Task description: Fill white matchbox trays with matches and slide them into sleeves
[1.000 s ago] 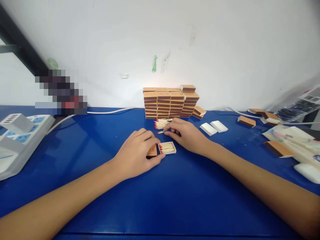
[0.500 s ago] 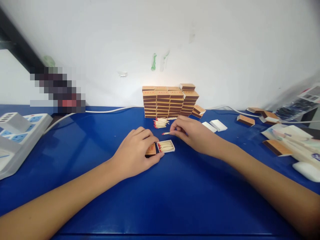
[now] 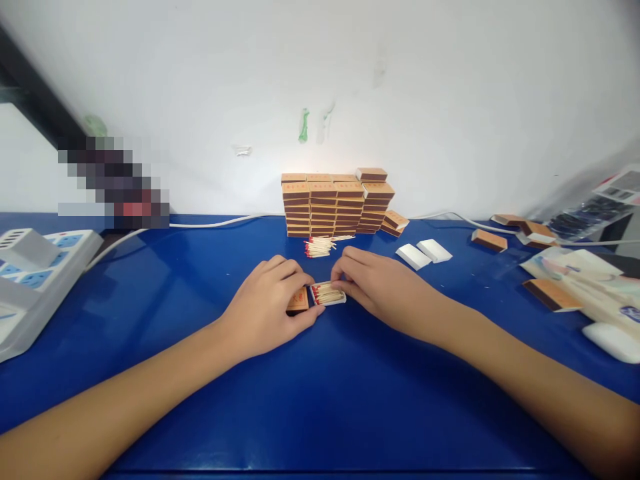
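Note:
My left hand [image 3: 273,303] is curled round an orange-topped matchbox [image 3: 299,301] lying on the blue table, its thumb and forefinger reaching the near end of the drawer. That white drawer [image 3: 344,299] sticks out to the right and holds several red-tipped matches [image 3: 327,292]. Over the drawer's right end, my right hand [image 3: 363,280] pinches with thumb and forefinger at a match; its fingertips cover most of it. Just behind lies a loose pile of matches [image 3: 319,247], heads toward the left.
Stacked matchboxes [image 3: 324,207] stand against the wall. Two white trays [image 3: 414,256] lie to the right, with loose matchboxes [image 3: 489,240] and a plastic packet [image 3: 600,280] farther right. A power strip [image 3: 55,287] sits at the left; a white cable [image 3: 215,222] runs along the back.
My right hand has come down and toward me with a match, from beside the loose pile to the open drawer. My left hand keeps its hold on the matchbox.

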A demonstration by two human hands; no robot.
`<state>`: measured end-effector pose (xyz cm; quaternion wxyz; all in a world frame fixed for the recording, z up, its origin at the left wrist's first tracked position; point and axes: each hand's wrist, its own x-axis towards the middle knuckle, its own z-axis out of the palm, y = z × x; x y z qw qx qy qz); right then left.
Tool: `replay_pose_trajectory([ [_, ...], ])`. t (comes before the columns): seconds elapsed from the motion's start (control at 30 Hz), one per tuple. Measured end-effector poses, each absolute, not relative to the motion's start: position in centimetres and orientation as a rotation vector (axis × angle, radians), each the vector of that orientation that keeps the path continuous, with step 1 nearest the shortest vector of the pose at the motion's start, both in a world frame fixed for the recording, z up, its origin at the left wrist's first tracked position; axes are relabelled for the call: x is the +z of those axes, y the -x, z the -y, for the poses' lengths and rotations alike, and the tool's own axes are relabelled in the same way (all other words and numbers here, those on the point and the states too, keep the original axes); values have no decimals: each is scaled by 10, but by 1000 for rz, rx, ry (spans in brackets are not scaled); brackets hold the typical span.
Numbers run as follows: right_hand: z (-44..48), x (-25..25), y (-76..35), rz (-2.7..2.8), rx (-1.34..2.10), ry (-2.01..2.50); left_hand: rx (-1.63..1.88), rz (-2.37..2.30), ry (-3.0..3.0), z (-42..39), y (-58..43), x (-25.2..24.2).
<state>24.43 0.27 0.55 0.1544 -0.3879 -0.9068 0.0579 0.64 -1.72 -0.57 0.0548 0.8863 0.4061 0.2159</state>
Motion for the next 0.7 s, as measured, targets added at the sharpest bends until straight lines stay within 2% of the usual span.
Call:
replay_pose_trajectory([
  [0.23, -10, 5, -248, 2539, 298, 985, 662, -1238, -2686, 18, -6, -5],
  [0.7, -50, -27, -246, 2459, 171, 1027, 637, -1253, -2705, 19, -5, -6],
])
